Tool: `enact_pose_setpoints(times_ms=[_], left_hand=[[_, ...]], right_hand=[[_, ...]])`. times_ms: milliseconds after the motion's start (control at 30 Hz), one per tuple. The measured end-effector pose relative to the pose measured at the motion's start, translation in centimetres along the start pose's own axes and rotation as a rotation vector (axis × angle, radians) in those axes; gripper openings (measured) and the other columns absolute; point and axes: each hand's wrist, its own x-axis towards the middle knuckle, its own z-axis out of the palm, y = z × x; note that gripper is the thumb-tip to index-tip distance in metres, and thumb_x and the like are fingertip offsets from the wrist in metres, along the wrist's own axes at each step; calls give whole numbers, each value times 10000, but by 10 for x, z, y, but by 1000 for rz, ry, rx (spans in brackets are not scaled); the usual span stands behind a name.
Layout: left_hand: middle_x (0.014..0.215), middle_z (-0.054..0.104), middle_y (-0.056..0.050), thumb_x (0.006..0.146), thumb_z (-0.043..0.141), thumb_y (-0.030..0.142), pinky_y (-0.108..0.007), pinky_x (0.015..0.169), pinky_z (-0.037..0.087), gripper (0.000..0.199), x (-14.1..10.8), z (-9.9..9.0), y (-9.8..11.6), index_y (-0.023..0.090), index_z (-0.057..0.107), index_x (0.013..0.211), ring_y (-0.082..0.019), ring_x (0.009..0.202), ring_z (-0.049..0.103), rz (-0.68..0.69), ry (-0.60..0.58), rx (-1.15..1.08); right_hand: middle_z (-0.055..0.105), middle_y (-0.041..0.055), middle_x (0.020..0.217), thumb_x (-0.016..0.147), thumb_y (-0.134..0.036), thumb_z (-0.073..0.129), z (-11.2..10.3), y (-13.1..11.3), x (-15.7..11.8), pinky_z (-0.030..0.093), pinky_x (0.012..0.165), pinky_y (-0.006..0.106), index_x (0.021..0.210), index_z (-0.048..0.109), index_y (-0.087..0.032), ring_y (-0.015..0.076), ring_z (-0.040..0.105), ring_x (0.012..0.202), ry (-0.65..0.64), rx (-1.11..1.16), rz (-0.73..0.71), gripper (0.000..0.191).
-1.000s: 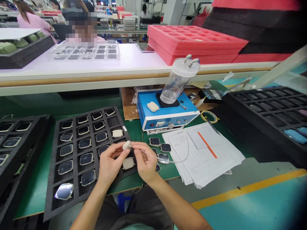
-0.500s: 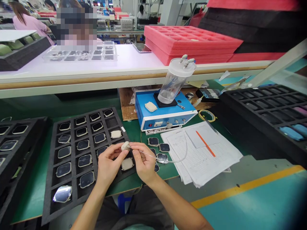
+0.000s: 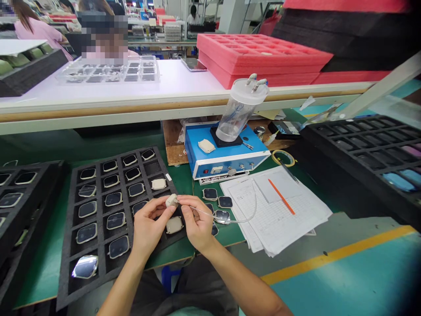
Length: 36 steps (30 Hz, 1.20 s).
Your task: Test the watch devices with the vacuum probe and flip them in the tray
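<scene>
A: What has moved since the earlier frame?
B: Very little. In the head view the bench sits slightly farther left, probably from a small head turn; the hands keep nearly the same pose.

A: And the fingers?
B: The left hand [image 3: 149, 226] pinches the off-white case [image 3: 171, 200] between thumb and fingers. The right hand [image 3: 200, 224] has thumb and forefinger drawn together on the clear tube [image 3: 245, 220], close to its end. Whether the tube's end touches the case is too small to tell.

A: Where exactly is the case?
B: Held up between the hands, over the near right part of the foam tray [image 3: 102, 237], with a second off-white case [image 3: 174, 225] just below it.

A: How would you do this well?
B: I'd keep the left grip firm but light, steady the right fingers near the case, and guide the tube in line with the edge it faces. I'd leave slack in the loop over the papers [image 3: 237, 197], so nothing tugs sideways.

A: How does the case look?
B: Pale cream, smooth, with rounded corners, tilted nearly edge-on. Fingertips cover part of it, so its far side stays hidden.
</scene>
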Motion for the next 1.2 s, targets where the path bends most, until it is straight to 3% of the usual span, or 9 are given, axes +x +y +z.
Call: enact_pose_setpoints(times_ms=[300, 467, 567, 667, 800, 900, 1033, 1200], left_hand=[[952, 820, -81, 727, 883, 370, -315, 786, 669, 327, -1, 1, 2, 177, 838, 988, -216, 830, 782, -1, -6, 12], [955, 822, -80, 789, 811, 418, -329, 751, 655, 331, 3, -9, 16, 190, 821, 1028, -223, 803, 776, 27, -74, 205], [922, 816, -67, 837, 730, 387, -343, 777, 624, 304, 40, -20, 33, 210, 790, 1077, -232, 811, 767, 158, -158, 488], [954, 810, -71, 893, 609, 317, -346, 805, 572, 253, 105, -29, 45, 221, 768, 1064, -242, 869, 750, 269, -242, 889], [831, 807, -49, 785, 653, 210, -306, 772, 546, 183, 176, -36, 41, 212, 800, 895, -232, 800, 736, 223, -337, 1027], [939, 836, -46, 811, 637, 189, -304, 848, 550, 219, 191, -39, 34, 228, 829, 908, -241, 904, 762, 214, -373, 1075], [1228, 796, -120, 909, 605, 227, -411, 1039, 496, 307, 192, -43, 30, 206, 819, 1127, -323, 1185, 712, 216, -241, 1150], [1166, 781, -231, 802, 738, 194, -535, 1087, 449, 221, 209, -31, 28, 123, 809, 1000, -438, 1252, 664, 150, -194, 1178]], right_hand=[[790, 62, 1089, 1008, -159, 599, 0, 0, 0, 643, 926, 368, 1085, 757, -266, 196, 764, 1035, 4, -1, -5, 205], [796, 70, 1107, 1012, -168, 593, -3, -4, -1, 647, 937, 385, 1101, 751, -259, 208, 767, 1055, -1, -15, -21, 204], [804, 76, 1093, 1014, -182, 592, -5, -6, -3, 653, 925, 416, 1094, 753, -259, 227, 775, 1051, 22, -24, -24, 196], [806, 74, 1068, 1012, -182, 595, -6, -7, -5, 660, 894, 415, 1076, 758, -260, 228, 779, 1027, 37, -29, -12, 191], [801, 75, 1055, 1012, -183, 594, -4, -6, -6, 663, 875, 407, 1062, 760, -254, 223, 776, 1007, 27, -43, 6, 187], [797, 76, 1051, 1011, -183, 598, -5, -5, -7, 668, 862, 398, 1061, 758, -250, 220, 776, 998, 13, -50, 11, 180], [793, 77, 1068, 1008, -173, 602, -6, -4, -10, 673, 856, 391, 1082, 754, -256, 218, 770, 1017, -16, -42, 27, 189], [788, 89, 1087, 1009, -177, 601, -7, 0, -14, 683, 842, 406, 1086, 751, -243, 225, 766, 1023, -18, -31, 49, 181]])
